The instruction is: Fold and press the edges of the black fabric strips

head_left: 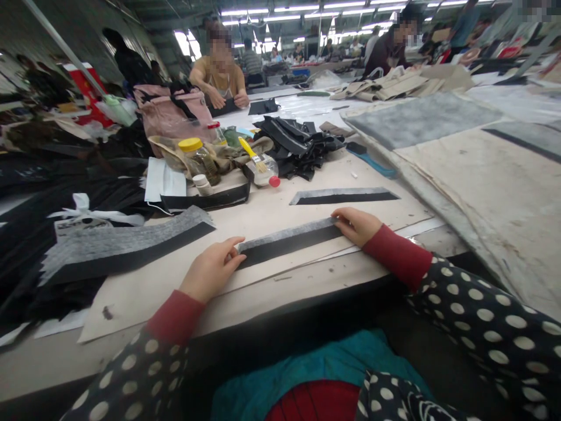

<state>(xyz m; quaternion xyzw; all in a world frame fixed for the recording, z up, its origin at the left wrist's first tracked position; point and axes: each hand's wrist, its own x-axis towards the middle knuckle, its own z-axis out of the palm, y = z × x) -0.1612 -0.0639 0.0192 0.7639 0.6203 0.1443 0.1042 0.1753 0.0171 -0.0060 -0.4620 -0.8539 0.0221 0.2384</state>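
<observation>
A black fabric strip with a grey band along its far edge (291, 238) lies across the pale board before me. My left hand (215, 264) pinches its left end between thumb and fingers. At its right end, my right hand (356, 225) pinches the corner in the same way. Just beyond, a second black-and-grey strip (346, 196) lies flat on the board. To the left is a fanned stack of similar strips (127, 248), beside a white tied ribbon (90, 213).
Beyond the strips stand a yellow-lidded jar (197, 158), a small white bottle (202, 185) and a yellow-handled brush (253, 153). Black fabric scraps (298, 143) are heaped behind. On the right is a cloth-covered pad (491, 193). A co-worker (219, 76) works across the table.
</observation>
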